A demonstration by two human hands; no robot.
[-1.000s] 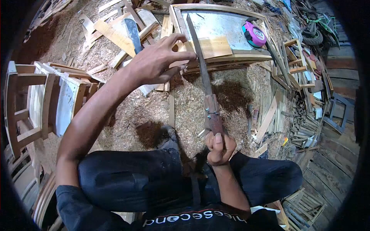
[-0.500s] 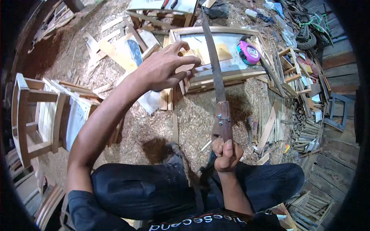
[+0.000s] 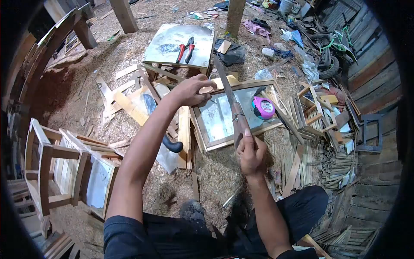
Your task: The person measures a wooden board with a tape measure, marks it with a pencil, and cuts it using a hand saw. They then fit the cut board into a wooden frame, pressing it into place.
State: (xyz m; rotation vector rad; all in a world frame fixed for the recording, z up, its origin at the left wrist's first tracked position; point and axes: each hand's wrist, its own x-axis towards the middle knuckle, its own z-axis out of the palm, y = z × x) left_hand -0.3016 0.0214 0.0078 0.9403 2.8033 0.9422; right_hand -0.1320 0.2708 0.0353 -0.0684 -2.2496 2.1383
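My right hand [image 3: 251,156] is closed round the brown wooden handle of a handsaw [image 3: 228,88], its blade pointing up and away from me. That blade passes over a wood-framed panel [image 3: 202,129] with a shiny grey surface. At the panel's far left corner is my left hand [image 3: 193,91], palm down, with thumb and fingers apart. Its fingertips come right beside a pale wood piece [image 3: 225,82] at the far edge, close to the blade. A pink and black tape measure [image 3: 263,108] lies on the panel, right of the saw.
Red-handled pliers [image 3: 189,48] lie on a small low table [image 3: 161,36] ahead. A second saw with a dark handle [image 3: 172,146] lies left of the panel among offcuts. Wooden frames [image 3: 58,164] stand at left, more frames [image 3: 312,108] at right. Sawdust covers the ground.
My view has tilted up, showing more of the ground ahead. The saw has moved forward and lower over the panel with my right hand. My left hand has come down nearer the panel's corner.
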